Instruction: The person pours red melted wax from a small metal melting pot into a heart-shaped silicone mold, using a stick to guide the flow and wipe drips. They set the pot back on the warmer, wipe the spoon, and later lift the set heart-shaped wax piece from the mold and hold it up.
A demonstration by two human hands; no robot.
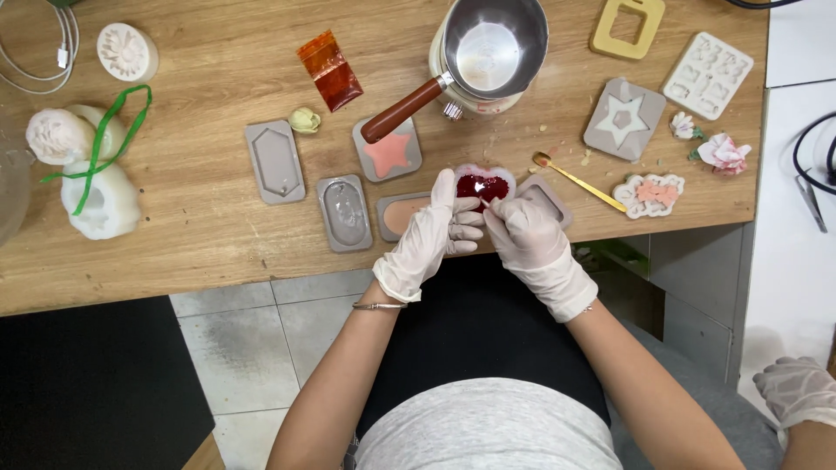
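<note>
Both my hands wear white gloves at the near edge of the wooden table. My left hand rests against the left side of a heart-shaped mould filled with dark red liquid, its fingers reaching up along the rim. My right hand pinches a thin stick whose tip touches the red surface. A grey rectangular mould lies partly under my right hand, and a mould with peach filling sits beside my left.
A steel pot with a wooden handle stands behind the heart mould. Around it lie a pink star mould, two grey moulds, a gold spoon, a red packet, flower pieces and white moulds. Another person's gloved hand shows at lower right.
</note>
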